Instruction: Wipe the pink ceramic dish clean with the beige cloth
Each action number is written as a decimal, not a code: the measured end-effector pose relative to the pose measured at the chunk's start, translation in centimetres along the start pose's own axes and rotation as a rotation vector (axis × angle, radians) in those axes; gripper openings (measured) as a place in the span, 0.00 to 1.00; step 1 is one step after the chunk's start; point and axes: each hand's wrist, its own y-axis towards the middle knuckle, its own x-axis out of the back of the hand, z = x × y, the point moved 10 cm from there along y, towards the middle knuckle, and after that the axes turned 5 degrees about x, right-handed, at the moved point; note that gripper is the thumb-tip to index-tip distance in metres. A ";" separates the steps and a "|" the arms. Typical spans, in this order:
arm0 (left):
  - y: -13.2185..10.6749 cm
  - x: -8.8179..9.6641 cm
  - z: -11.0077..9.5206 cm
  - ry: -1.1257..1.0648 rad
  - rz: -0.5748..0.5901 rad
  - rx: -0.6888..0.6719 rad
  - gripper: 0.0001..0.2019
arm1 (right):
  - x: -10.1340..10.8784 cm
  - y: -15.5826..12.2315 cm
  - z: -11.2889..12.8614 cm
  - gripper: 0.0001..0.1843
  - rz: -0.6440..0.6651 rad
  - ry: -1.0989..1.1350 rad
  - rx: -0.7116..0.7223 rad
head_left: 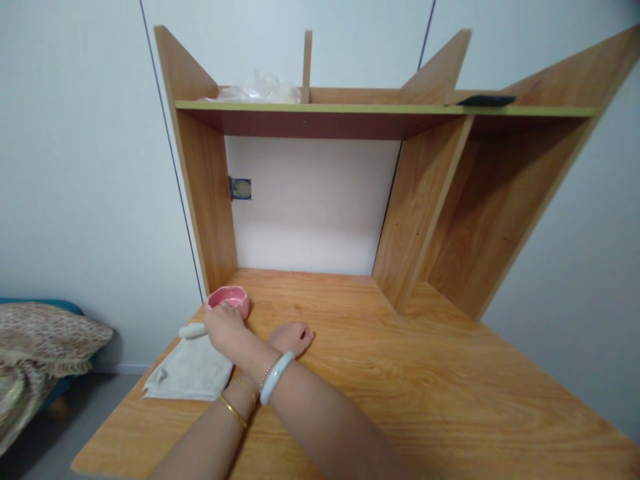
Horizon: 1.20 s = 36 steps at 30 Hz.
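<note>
My forearms cross, the right one lying over the left. My right hand [225, 327], reaching to the left, has its fingers at the near rim of a shallow pink bowl [242, 303] with angular sides; they appear to grip it, though the fingertips are partly hidden. Just left of that hand is a white rolled or tube-shaped thing [193, 330]. A folded white cloth [187, 373] lies flat below it. My left hand [291, 337] rests on the wooden desk, fingers curled in, with nothing visible in them.
A wooden shelf unit [385, 110] rises from the back of the wooden desktop [400, 393]. On its shelf are a clear plastic bag [265, 88] and a flat dark object [487, 101]. A wall socket box [242, 189] shows behind. A patterned blanket [45, 340] lies at far left.
</note>
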 end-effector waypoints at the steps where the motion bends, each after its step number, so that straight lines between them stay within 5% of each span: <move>1: -0.1 0.1 -0.1 0.002 -0.001 0.000 0.18 | 0.0 -0.1 -0.1 0.08 0.002 -0.004 -0.014; 15: -0.2 0.2 -0.2 -0.003 -0.015 -0.006 0.18 | -1.5 -0.9 0.1 0.08 0.038 -0.031 -0.010; 25: -0.1 0.0 -0.1 -0.006 -0.021 -0.007 0.18 | -0.1 -0.6 0.2 0.10 -0.064 -0.049 -0.027; 36: -0.3 0.1 -0.3 -0.012 -0.023 -0.020 0.18 | -0.9 -1.9 1.5 0.09 -0.066 -0.056 0.033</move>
